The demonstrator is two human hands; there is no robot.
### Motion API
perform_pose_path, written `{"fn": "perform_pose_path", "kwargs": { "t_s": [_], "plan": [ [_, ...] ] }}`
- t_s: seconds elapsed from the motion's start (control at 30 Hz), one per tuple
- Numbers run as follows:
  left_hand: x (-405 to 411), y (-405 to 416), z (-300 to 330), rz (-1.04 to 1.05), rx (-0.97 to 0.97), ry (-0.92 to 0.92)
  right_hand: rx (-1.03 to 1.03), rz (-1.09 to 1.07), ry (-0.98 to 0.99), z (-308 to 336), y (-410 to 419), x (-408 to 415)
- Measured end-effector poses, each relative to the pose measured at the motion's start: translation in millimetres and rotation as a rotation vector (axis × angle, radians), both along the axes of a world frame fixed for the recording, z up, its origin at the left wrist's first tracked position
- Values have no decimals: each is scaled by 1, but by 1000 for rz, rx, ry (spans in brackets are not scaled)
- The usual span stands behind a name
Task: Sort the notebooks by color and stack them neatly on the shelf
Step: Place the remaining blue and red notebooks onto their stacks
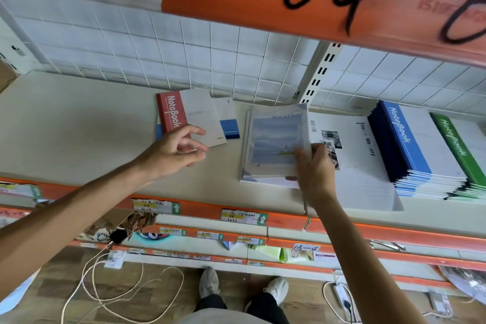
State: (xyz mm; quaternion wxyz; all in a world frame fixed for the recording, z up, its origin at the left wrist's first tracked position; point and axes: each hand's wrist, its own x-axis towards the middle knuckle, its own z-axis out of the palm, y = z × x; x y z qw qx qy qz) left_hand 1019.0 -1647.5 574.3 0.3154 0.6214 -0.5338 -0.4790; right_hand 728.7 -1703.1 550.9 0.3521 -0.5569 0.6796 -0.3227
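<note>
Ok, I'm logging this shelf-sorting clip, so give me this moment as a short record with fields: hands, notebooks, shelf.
left hand: left hand open, fingers reaching at the near edge of the red-spined notebook
right hand: right hand grips the right edge of the pale landscape-cover notebook
under red one: a blue-and-white notebook partly covered
sorted stacks: blue notebook stack, then green notebook stack at far right
between: large white notebook lying flat
shelf: cream shelf board, wire grid back
</note>
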Motion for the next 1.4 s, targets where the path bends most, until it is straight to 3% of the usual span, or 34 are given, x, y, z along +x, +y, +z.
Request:
{"fn": "perform_pose_path", "kwargs": {
  "t_s": [0.23,0.5,0.8,0.93,1.1,1.27,1.4],
  "plan": [
    [20,13,-10,37,27,28,-97,107,487,-6,11,-4],
    [27,19,-15,84,41,59,-88,202,442,-11,19,-7],
    [30,18,-15,108,38,49,-237,209,742,-20,29,2],
    [36,20,-15,166,34,27,-296,459,637,-17,22,41],
    [50,24,-21,262,60,-26,-194,760,525,-13,-25,116],
    [48,25,-24,361,160,245,10,714,634,-18,-60,155],
    [55,27,-21,433,189,416,-83,741,759,-12,-26,160]
  ]
}}
